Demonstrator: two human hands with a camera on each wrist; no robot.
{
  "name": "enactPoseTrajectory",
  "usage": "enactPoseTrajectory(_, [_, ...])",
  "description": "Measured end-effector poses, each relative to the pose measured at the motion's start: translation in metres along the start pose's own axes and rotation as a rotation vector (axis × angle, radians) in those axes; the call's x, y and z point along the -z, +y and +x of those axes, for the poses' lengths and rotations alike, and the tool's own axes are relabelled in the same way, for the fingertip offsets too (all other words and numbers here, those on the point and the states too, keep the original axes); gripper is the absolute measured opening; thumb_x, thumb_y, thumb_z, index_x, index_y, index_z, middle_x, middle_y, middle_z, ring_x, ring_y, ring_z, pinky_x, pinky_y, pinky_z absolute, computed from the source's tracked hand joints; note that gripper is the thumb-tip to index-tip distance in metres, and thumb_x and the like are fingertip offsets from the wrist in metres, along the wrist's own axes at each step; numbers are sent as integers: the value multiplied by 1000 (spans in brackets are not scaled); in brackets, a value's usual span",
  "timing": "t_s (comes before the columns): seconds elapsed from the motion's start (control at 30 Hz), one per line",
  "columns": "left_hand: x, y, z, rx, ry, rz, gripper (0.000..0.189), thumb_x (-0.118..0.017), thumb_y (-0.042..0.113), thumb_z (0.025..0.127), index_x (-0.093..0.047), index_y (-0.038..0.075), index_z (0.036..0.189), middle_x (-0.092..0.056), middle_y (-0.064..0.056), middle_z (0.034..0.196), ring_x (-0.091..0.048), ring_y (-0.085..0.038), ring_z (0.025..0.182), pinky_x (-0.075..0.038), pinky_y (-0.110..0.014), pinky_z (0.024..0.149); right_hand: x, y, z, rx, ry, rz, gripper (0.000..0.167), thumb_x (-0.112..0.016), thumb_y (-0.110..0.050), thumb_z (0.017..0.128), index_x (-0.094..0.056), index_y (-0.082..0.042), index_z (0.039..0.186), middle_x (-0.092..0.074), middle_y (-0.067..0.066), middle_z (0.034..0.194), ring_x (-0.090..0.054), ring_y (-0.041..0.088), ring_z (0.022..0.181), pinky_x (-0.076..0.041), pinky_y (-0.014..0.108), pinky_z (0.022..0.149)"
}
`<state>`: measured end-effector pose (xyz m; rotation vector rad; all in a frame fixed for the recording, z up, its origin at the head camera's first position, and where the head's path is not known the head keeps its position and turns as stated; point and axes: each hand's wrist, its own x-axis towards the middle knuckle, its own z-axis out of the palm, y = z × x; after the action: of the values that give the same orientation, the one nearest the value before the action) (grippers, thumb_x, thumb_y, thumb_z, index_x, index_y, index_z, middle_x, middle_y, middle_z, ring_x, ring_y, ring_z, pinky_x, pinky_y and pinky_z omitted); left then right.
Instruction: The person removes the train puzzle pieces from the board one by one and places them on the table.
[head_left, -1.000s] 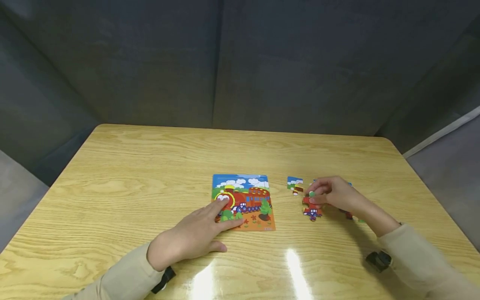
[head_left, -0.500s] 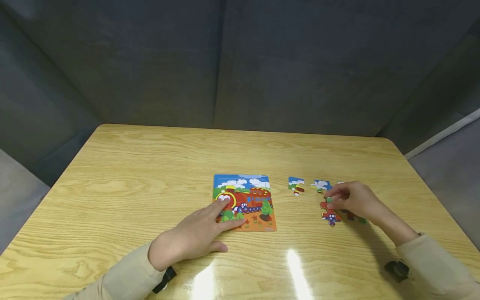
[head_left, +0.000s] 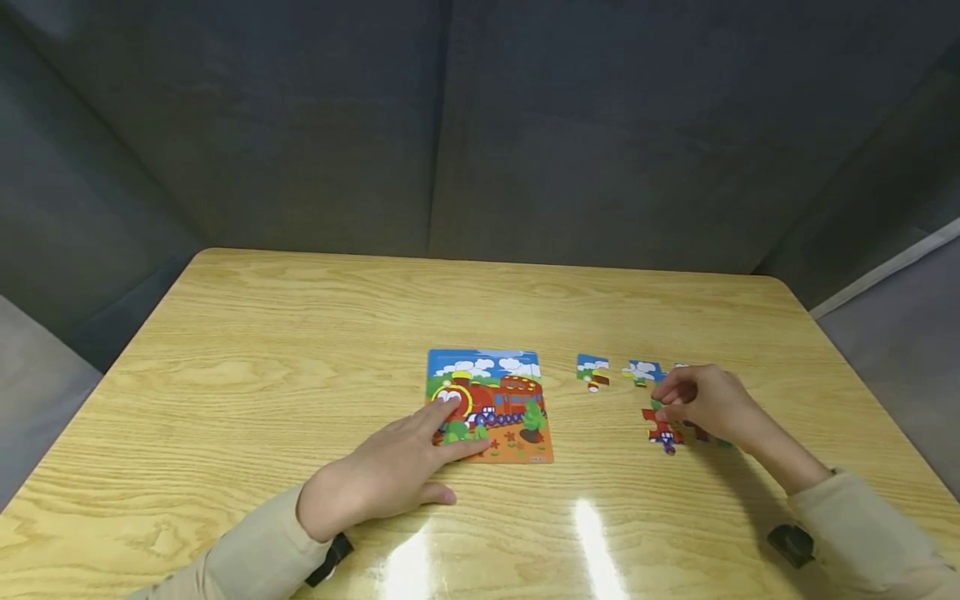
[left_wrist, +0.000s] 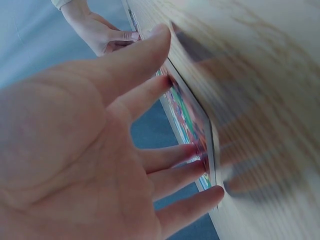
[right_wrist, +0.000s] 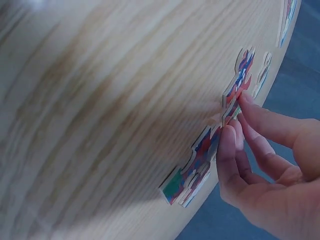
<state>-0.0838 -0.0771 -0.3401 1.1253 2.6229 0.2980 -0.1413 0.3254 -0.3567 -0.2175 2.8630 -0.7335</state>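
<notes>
A square jigsaw puzzle with a red train picture [head_left: 517, 450] lies on the table. My left hand [head_left: 386, 471] rests on its lower left part, fingers spread and fairly straight; in the left wrist view the fingertips touch its face near the edge. To the right, my right hand [head_left: 708, 404] pinches a red and blue puzzle piece [head_left: 663, 437] between thumb and fingers. The right wrist view shows this puzzle piece [right_wrist: 235, 92] low over the tabletop, at the end of other pieces [right_wrist: 172, 189]. Part of it is hidden by the fingertips.
Two sky-blue pieces lie apart from the puzzle, a left one [head_left: 592, 367] and a right one [head_left: 643, 370]. More pieces are partly covered by my right hand. The wooden table [head_left: 300, 317] ends at a dark fabric wall [head_left: 585, 133].
My right hand has moved right with the pinched puzzle piece, coming beside the other pieces, then shifted only slightly. The sky-blue piece it covered is now visible. My left hand stays in place.
</notes>
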Motion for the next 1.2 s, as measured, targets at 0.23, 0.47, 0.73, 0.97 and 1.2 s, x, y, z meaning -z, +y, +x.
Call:
enactPoseTrajectory(0.23, [1,0,0,1,-6,-4,64,-67,38,92,-44,25,150,-21,-24,157,-22,-37,145,-33,-50,110,3,-2,0,-3,-11,26,14,-78,-5,81,-70,-1,92,-64,0,76,-56,17,65,-43,27,46])
enactPoseTrajectory(0.47, [1,-2,-2,-16,13,8,64,-67,39,91,-45,24,149,-23,-25,156,-26,-38,143,-37,-50,107,3,-16,2,43,4,101,16,-79,-8,82,-71,0,93,-67,1,78,-60,16,67,-47,25,53])
enactPoseTrajectory(0.73, [1,-4,-3,-21,26,13,65,-68,38,91,-45,24,149,-24,-25,155,-30,-38,141,-39,-51,105,-12,-57,12,101,-68,253,15,-76,-5,85,-70,1,98,-69,5,86,-66,20,78,-54,30,63])
enactPoseTrajectory(0.97, [1,-3,-3,-20,27,18,65,-68,38,90,-45,25,149,-23,-26,155,-31,-39,140,-39,-52,105,-28,-94,26,161,-110,328,12,-74,3,84,-70,3,96,-68,7,86,-65,22,79,-54,29,67])
enactPoseTrajectory(1.2, [3,-5,-7,2,19,-11,63,-68,38,91,-46,25,148,-22,-26,155,-29,-41,140,-38,-53,105,-52,-129,44,163,-176,447,12,-70,6,86,-70,5,98,-70,10,88,-68,25,80,-56,36,72])
